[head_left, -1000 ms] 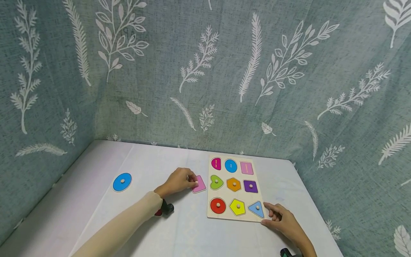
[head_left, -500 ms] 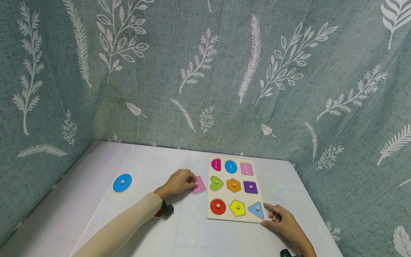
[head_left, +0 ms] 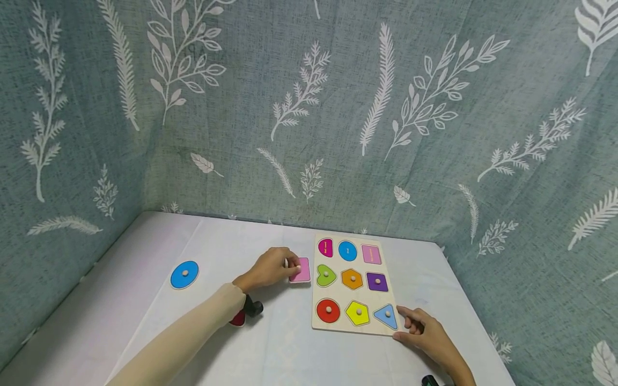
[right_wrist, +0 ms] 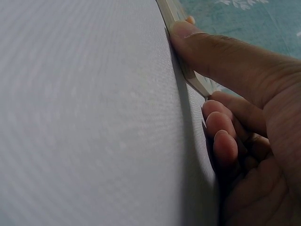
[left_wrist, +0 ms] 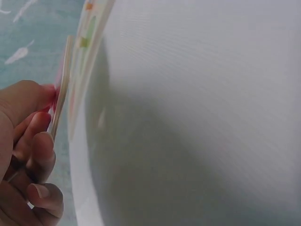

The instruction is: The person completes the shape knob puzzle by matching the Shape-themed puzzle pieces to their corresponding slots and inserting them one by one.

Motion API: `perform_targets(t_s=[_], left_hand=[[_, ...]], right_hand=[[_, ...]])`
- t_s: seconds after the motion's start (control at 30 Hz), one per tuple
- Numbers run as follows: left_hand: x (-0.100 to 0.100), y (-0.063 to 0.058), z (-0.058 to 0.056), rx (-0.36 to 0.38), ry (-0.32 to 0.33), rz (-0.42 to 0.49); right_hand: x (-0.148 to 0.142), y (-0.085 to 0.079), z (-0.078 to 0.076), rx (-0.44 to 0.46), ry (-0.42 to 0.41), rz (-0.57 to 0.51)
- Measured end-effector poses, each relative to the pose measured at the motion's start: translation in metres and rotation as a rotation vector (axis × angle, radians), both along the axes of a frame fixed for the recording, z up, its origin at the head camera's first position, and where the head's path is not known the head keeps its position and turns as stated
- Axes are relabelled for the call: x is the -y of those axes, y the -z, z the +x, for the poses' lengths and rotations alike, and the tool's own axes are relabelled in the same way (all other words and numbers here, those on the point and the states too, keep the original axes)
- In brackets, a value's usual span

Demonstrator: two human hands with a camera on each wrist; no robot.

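Note:
My left hand [head_left: 273,269] pinches a pink square puzzle piece [head_left: 304,269] by its small knob, just left of the puzzle board [head_left: 338,324]. In the left wrist view the piece [left_wrist: 65,80] appears edge-on, raised off the table, with curled fingers beside it. The board's top row shows a magenta half-round, a blue oval and a pink square recess [head_left: 372,254], printed with words and without knobs. Knobbed pieces fill the two lower rows. My right hand [head_left: 427,338] grips the board's near right corner, thumb on the front edge and index finger at the side.
A blue oval piece [head_left: 184,275] with a knob lies on the white-covered table at the left. Below my left wrist a dark red shape [head_left: 237,319] is partly hidden by the sleeve and the black wrist camera [head_left: 253,307]. Leaf-patterned curtains [head_left: 241,134] stand behind and beside the table.
My left hand has lifted slightly and moved a little away from me with the pink square, which has turned straighter. The right hand and the board stay put.

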State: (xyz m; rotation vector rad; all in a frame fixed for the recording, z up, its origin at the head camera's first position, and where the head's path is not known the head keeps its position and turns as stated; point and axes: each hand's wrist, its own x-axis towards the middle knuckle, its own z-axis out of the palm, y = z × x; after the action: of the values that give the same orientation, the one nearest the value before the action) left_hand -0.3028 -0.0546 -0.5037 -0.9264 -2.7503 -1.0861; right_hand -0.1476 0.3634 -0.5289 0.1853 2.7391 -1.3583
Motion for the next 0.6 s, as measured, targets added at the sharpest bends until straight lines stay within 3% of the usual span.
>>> perform_targets(t_s=[0.6], left_hand=[[-0.041, -0.014, -0.012, -0.009, 0.031, 0.005]], right_hand=[[-0.001, -0.002, -0.001, -0.007, -0.012, -0.014]])
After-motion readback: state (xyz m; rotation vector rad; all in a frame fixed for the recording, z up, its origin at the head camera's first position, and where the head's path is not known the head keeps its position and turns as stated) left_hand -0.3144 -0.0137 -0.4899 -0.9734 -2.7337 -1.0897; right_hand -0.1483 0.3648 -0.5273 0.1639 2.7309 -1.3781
